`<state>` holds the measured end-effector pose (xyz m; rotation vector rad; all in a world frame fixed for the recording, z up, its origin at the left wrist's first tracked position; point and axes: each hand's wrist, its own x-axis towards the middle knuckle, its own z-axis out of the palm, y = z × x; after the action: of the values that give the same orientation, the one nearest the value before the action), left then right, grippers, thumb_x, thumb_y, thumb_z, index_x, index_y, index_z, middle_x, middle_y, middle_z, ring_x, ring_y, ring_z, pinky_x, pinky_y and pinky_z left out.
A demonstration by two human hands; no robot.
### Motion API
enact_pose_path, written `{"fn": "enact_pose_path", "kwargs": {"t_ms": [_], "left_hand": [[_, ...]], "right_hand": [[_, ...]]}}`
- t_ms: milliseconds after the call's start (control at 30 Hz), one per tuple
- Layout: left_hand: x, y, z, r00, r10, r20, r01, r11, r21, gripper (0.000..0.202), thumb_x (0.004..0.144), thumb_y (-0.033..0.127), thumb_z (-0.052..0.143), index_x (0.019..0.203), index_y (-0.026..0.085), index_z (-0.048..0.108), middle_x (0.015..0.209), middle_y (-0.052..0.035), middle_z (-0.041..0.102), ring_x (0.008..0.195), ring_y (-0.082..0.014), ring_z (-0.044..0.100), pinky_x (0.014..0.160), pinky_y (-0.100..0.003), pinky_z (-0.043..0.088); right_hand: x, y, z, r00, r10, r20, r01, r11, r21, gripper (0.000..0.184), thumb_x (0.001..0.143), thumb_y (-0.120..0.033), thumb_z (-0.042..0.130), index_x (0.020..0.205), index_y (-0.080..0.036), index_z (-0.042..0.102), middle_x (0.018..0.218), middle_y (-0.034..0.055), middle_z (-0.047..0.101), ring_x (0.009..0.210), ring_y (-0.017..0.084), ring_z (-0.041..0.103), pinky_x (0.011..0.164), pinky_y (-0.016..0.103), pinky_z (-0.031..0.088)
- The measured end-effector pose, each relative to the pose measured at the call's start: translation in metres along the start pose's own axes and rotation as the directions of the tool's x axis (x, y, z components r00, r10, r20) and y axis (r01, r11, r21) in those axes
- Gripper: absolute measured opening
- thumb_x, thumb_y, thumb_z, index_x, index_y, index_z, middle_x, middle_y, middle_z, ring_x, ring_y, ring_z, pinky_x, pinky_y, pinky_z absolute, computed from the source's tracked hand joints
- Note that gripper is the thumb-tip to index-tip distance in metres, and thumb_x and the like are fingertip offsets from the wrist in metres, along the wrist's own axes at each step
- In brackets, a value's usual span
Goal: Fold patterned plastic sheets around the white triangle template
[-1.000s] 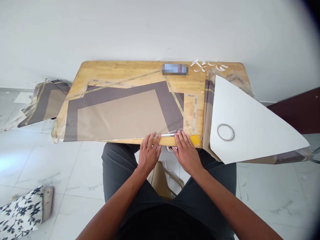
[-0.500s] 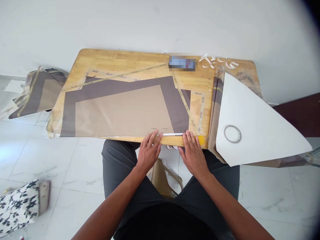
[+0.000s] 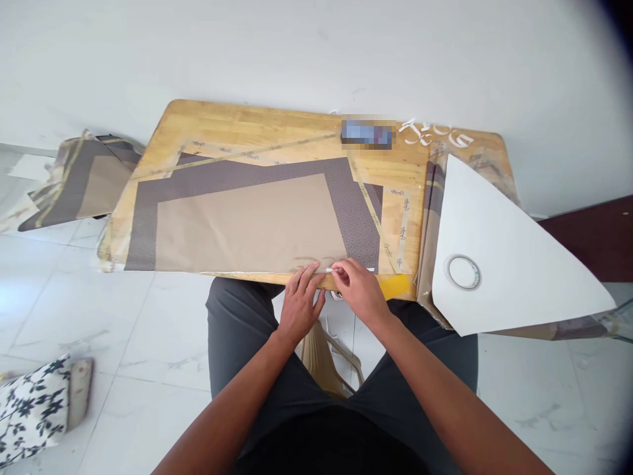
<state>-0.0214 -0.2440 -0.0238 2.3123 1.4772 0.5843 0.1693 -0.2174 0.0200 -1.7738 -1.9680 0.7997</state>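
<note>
A patterned plastic wrapping sheet (image 3: pixel 242 231), beige with a dark purple-brown border, lies flat along the table's near edge. My left hand (image 3: pixel 301 300) rests on that edge with its fingers stretched out, holding nothing. Just to its right, my right hand (image 3: pixel 360 287) pinches the left end of a narrow white tape strip (image 3: pixel 370 269). The strip runs along the sheet's near edge, and my fingers cover its middle. A yellow flat piece (image 3: pixel 394 287) sits beside my right wrist at the table edge.
The wooden table (image 3: pixel 222 119) stands by a white wall. At right, a tape roll (image 3: pixel 463 272) lies on a large white sheet (image 3: pixel 499 231) over folded wrapping. Curled white strips (image 3: pixel 435 134) and a blurred-out object (image 3: pixel 368 133) lie at the back. More folded wrapping (image 3: pixel 82 181) is at left.
My right hand has moved left from the strip's right end and closed into a pinch at its left end. My left hand stays at the edge. The view has shifted slightly.
</note>
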Motion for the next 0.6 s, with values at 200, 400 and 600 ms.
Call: {"fn": "enact_pose_path", "kwargs": {"t_ms": [200, 400, 600], "left_hand": [[-0.001, -0.002, 0.003, 0.999, 0.018, -0.051, -0.019, 0.999, -0.032, 0.043, 0.107, 0.022, 0.057, 0.150, 0.022, 0.054, 0.165, -0.0095, 0.053, 0.154, -0.0266, 0.046, 0.130, -0.049, 0.038], [-0.002, -0.001, 0.005, 0.998, -0.003, -0.069, 0.002, 1.000, -0.026, 0.046, 0.104, 0.022, 0.060, 0.149, 0.023, 0.054, 0.163, -0.0086, 0.055, 0.153, -0.0280, 0.048, 0.127, -0.049, 0.041], [-0.002, -0.001, 0.006, 0.998, -0.007, -0.067, 0.005, 0.999, -0.036, 0.045, 0.104, 0.022, 0.060, 0.149, 0.022, 0.054, 0.164, -0.0085, 0.054, 0.154, -0.0273, 0.047, 0.128, -0.048, 0.040]], "right_hand": [[0.021, -0.001, 0.007, 0.997, -0.057, 0.057, 0.065, 0.985, -0.162, 0.010, 0.102, -0.026, 0.056, 0.096, -0.025, 0.065, 0.094, 0.0012, 0.071, 0.079, 0.017, 0.064, 0.071, 0.029, 0.040], [0.026, -0.002, 0.008, 0.997, -0.039, 0.070, 0.055, 0.967, -0.248, 0.008, 0.100, -0.024, 0.056, 0.094, -0.024, 0.062, 0.095, 0.0016, 0.071, 0.074, 0.016, 0.060, 0.065, 0.030, 0.031], [0.027, -0.002, 0.011, 0.998, -0.012, 0.054, 0.027, 0.956, -0.292, 0.008, 0.099, -0.025, 0.055, 0.093, -0.024, 0.060, 0.091, 0.0010, 0.069, 0.066, 0.015, 0.054, 0.063, 0.031, 0.026]]}}
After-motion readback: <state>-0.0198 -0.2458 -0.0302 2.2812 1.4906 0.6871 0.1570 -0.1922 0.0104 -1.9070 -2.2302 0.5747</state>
